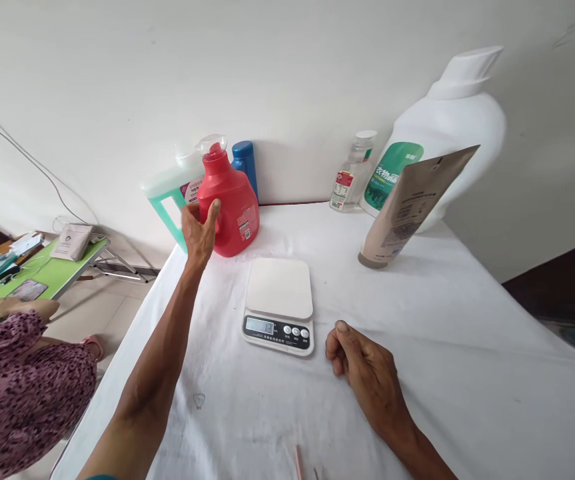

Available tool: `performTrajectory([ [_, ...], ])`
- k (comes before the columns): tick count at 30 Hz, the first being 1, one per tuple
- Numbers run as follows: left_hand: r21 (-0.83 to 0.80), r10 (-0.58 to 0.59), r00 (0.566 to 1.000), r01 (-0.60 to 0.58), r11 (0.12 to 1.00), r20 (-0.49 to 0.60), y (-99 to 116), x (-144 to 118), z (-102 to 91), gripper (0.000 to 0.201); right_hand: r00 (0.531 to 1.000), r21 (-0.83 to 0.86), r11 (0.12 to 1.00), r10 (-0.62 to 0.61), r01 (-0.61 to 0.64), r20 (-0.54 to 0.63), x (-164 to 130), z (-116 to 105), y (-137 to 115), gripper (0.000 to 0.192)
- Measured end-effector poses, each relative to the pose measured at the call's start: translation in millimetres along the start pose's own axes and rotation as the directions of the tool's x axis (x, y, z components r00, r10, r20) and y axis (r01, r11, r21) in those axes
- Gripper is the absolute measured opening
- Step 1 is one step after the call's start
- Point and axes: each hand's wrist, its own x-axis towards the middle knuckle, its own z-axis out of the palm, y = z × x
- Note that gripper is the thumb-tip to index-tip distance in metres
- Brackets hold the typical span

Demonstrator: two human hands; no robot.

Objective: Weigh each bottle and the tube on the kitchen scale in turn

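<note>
My left hand (201,230) is closed round the handle of a red detergent bottle (232,210) at the back left of the table. The bottle stands upright, with a clear cap on top. My right hand (364,370) lies on the white cloth with its fingers curled in and nothing showing in them. Just left of it, apart from the hand, sits a white kitchen scale (280,290) with a bare platform. Its small display is lit, but the digits are too faint to read surely.
Behind the red bottle stand a green-and-clear jug (164,197) and a blue bottle (245,163). A small clear bottle (350,177), a brown tube (402,207) and a large white detergent bottle (447,127) stand at the back right. Another person (27,400) is beside a green table (62,270).
</note>
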Motion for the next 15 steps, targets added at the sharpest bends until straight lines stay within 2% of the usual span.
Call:
performTrajectory([
  [2, 0.093, 0.174, 0.98, -0.165, 0.982, -0.097, 20, -13, -7.5, 0.056, 1.0, 0.013, 1.0, -0.009, 0.009, -0.003, 0, 0, -1, 0.066],
  [3, 0.113, 0.272, 0.957, -0.26, 0.959, -0.103, 33, -22, -8.2, 0.06, 1.0, 0.018, 1.0, -0.012, 0.012, -0.005, 0, 1, -2, 0.066],
  [4, 0.099, 0.355, 0.933, -0.348, 0.932, -0.065, 46, -31, -6.2, 0.061, 1.0, 0.021, 1.0, -0.014, 0.014, -0.006, 0, 1, -2, 0.066],
  [6, -0.025, 0.481, 0.87, -0.482, 0.876, 0.105, 74, -51, 7.4, 0.057, 1.0, 0.03, 0.999, -0.017, 0.017, -0.009, 0, 1, -2, 0.065],
  [7, -0.095, 0.484, 0.852, -0.475, 0.875, 0.201, 87, -60, 19.0, 0.056, 1.0, 0.037, 0.999, -0.022, 0.022, -0.007, 0, 1, -2, 0.065],
  [9, -0.237, 0.435, 0.816, -0.368, 0.899, 0.382, 107, -75, 50.0, 0.058, 0.999, 0.05, 0.998, -0.043, 0.043, -0.003, -1, 1, -1, 0.064],
  [10, -0.273, 0.414, 0.766, -0.315, 0.909, 0.492, 114, -81, 68.1, 0.06, 0.998, 0.054, 0.997, -0.055, 0.055, -0.001, -1, 1, -1, 0.064],
  [12, -0.227, 0.326, 0.659, -0.235, 0.945, 0.678, 121, -89, 105.3, 0.064, 0.997, 0.059, 0.996, -0.073, 0.072, 0.003, -1, 1, 0, 0.064],
  [15, -0.104, 0.187, 0.525, -0.185, 0.977, 0.831, 119, -98, 152.9, 0.066, 0.997, 0.069, 0.995, -0.071, 0.071, 0.005, -2, 2, 1, 0.064],
])
